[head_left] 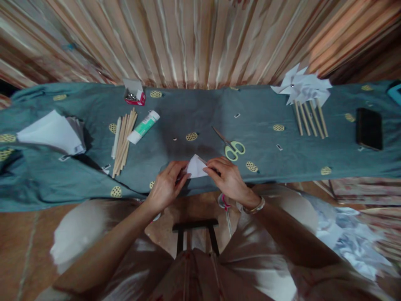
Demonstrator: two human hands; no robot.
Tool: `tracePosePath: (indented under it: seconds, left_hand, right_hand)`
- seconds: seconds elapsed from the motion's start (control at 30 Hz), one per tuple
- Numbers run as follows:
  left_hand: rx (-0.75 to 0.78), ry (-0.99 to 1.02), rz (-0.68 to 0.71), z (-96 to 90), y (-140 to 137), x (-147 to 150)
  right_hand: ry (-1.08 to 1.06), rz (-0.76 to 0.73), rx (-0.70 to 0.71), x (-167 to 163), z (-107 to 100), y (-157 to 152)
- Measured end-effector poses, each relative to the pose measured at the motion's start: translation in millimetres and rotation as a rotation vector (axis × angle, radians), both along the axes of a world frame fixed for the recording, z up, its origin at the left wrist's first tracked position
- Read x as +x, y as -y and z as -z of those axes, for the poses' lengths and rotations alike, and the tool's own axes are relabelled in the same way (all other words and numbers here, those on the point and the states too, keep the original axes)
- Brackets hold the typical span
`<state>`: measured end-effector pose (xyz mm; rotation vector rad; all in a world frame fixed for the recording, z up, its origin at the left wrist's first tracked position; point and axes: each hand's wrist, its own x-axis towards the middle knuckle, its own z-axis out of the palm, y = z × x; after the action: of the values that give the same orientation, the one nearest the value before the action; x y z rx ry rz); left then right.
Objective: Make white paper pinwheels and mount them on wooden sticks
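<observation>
Between both hands, at the table's front edge, is a small folded sheet of white paper (196,167) with its pointed corner facing away from me. My left hand (167,184) pinches its left side with thumb and fingers. On the right side my right hand (228,177), with a bangle at the wrist, pinches the same paper. Scissors (232,148) with light green handles lie just beyond my right hand. Farther off to the left are a green and white glue tube (144,127) and a bundle of wooden sticks (124,144).
A stack of white paper (52,131) lies at the far left. Behind the sticks stands a small open red box (134,94) of metal bits. Several paper pinwheels (302,88) on sticks lie right, beside a dark phone (369,128). Crumpled paper (351,238) sits below the table.
</observation>
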<state>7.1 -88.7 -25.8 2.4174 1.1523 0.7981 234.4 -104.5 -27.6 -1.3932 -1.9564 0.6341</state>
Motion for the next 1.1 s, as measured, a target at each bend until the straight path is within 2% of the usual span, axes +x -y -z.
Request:
tracePosePath:
  seconds: [0.1, 0.17, 0.3, 0.47, 1.1]
  left_hand:
    - [0.213, -0.114, 0.088, -1.9, 8.0, 3.7]
    - [0.272, -0.218, 0.17, -0.8, 17.5, 6.4]
    - [0.213, -0.357, 0.225, 7.6, 34.1, 8.2]
    - [0.176, -0.377, 0.225, 15.5, 36.3, 5.4]
    - [0.146, -0.383, 0.23, 11.5, 32.2, 7.5]
  right_hand:
    - [0.014, 0.014, 0.006, -0.6, 0.0, -0.6]
    - [0.017, 0.017, 0.022, -0.8, 0.0, -0.9]
    - [0.008, 0.038, 0.028, -1.4, -0.5, -2.0]
    - [-0.002, 0.064, 0.018, -2.4, 0.3, -3.2]
    - [0.058, 0.066, -0.003, -4.3, 1.0, -7.6]
